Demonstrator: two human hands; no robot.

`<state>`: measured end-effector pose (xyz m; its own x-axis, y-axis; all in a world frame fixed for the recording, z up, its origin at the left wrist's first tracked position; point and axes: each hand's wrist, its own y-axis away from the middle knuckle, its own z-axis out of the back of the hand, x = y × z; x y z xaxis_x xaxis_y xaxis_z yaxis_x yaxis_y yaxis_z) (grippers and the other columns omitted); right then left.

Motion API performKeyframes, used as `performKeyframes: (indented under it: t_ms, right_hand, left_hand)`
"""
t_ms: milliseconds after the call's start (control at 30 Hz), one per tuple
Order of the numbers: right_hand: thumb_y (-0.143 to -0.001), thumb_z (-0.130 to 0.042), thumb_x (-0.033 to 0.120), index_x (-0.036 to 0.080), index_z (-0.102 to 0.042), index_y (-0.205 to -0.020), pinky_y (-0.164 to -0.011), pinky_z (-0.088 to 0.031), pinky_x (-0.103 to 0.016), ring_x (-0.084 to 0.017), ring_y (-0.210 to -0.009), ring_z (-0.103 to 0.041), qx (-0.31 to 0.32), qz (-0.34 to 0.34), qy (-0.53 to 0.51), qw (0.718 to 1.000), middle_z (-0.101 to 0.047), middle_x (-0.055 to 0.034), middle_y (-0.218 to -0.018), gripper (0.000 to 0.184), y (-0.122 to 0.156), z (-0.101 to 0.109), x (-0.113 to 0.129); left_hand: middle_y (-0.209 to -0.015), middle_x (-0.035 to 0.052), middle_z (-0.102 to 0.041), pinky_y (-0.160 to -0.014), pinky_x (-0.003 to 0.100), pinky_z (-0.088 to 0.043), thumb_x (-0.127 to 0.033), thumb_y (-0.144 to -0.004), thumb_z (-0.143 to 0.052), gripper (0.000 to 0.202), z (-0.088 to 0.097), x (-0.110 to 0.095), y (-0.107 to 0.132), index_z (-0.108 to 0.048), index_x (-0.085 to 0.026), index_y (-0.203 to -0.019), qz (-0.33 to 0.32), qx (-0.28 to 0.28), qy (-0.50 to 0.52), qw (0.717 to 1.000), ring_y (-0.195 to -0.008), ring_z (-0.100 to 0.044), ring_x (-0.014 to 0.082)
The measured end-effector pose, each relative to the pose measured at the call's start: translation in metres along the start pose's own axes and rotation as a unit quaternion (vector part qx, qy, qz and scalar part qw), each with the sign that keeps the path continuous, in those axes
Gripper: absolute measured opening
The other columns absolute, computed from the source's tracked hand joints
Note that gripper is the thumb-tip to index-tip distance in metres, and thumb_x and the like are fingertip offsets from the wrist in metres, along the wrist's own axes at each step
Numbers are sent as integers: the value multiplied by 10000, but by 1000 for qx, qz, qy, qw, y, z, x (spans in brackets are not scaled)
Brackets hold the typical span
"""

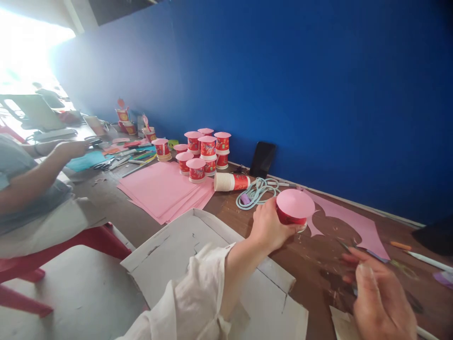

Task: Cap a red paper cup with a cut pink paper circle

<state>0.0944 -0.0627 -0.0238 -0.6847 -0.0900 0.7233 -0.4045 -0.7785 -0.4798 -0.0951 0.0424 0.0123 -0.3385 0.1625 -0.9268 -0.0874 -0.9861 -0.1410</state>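
Note:
My left hand point(269, 226) is closed around a red paper cup point(290, 218) at the table's right part. A flat pink paper disc point(295, 203) covers the cup's top and sticks out past its sides. My right hand point(377, 293) hovers over the brown table at lower right, blurred, with its thumb raised. A thin dark tip shows by its fingertips, but I cannot tell whether the fingers hold it. Behind the cup lies a pink paper sheet point(364, 225) with curved cut-outs. A light-blue coiled cord point(260, 192) lies left of the cup.
Several red cups with pink discs point(207, 147) stand stacked by the blue wall point(283, 85). Nested paper cups point(231, 182) lie sideways near a black phone point(263, 159). Pink sheets point(166, 186) and a white cardboard tray point(177, 250) are at left. Another person's hand point(72, 148) works farther left.

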Motion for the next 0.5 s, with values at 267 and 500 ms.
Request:
performKeyframes:
  t_ms: [267, 500]
  right_hand:
    - [-916, -452, 625, 207, -642, -1155, -675, -477, -354, -218, -750, -607, 14, -18, -18, 1000, -703, -107, -1057, 518, 2, -5, -11]
    - [-924, -459, 601, 203, -654, -1139, -731, -492, -377, -252, -842, -648, 17, -7, -38, 999, -710, -121, -1035, 493, 0, -10, -9]
  left_hand:
    - [-1196, 132, -625, -970, 496, -471, -601, -578, -811, 766, -7, 10, 1, -545, -225, -1190, 6, -37, -51, 998, -1159, -544, 349]
    - [-1201, 114, -629, -1010, 472, -432, -489, -647, -807, 648, -7, 14, -2, -531, -231, -1174, -75, -95, -75, 990, -1183, -538, 328]
